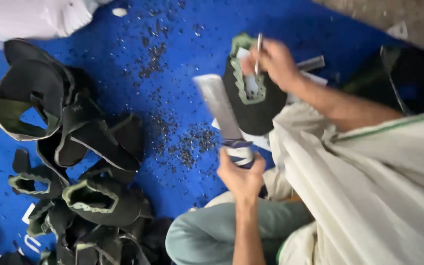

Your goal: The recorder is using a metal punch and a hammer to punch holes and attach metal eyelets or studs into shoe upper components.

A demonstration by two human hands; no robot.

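My right hand (275,61) pinches a thin metal rod (258,49) upright on a black shoe upper with pale green trim (253,100). This upper rests against my cream-clad lap. My left hand (240,177) grips the tape-wrapped handle (240,153) of a flat grey metal bar (218,104). The bar is blurred and points up and left, just beside the upper. A flat metal strip (311,63) lies behind my right hand.
A heap of black uppers with green trim (82,162) lies on the blue mat (172,29) at the left. Small dark punched bits (182,142) are scattered over the mat. White cloth (30,17) sits top left, and a dark bag (413,73) at right.
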